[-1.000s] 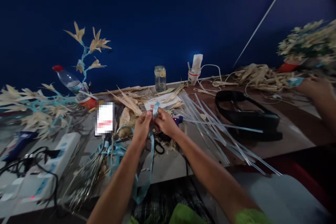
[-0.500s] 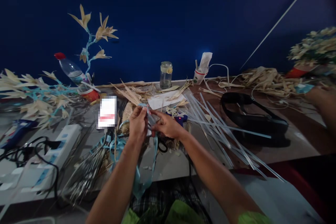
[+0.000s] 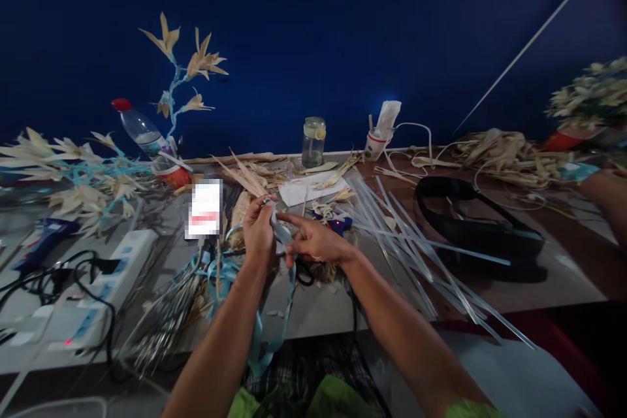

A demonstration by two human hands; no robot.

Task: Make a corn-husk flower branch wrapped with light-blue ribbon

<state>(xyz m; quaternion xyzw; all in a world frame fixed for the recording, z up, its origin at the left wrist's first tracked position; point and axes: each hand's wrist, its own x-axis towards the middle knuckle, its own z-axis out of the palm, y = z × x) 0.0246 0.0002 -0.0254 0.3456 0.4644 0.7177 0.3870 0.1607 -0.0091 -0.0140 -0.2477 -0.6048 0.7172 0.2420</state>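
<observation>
My left hand [image 3: 259, 228] pinches the base of a dried corn husk flower [image 3: 245, 176], whose pointed petals fan out up and to the left. A light blue ribbon [image 3: 281, 232] runs from that base to my right hand [image 3: 316, 238], closed on it between thumb and fingers. The ribbon's loose length hangs down past the table edge into the lap. Behind the right hand, black-handled scissors [image 3: 304, 273] are partly hidden. To the left of my left wrist lie more blue ribbon and a bundle of thin wires [image 3: 169, 320].
A lit phone [image 3: 204, 209] and a power strip [image 3: 115, 287] are on the left. Clear plastic sticks [image 3: 406, 241] and a black headset [image 3: 480, 222] lie right. A glass jar [image 3: 313, 142] and cup [image 3: 376, 144] stand behind. Another person's hand [image 3: 592, 179] is far right.
The view has shifted slightly, so the table things sit a little further right. My right fingers have moved slightly down along the ribbon, and more of it shows between the hands.
</observation>
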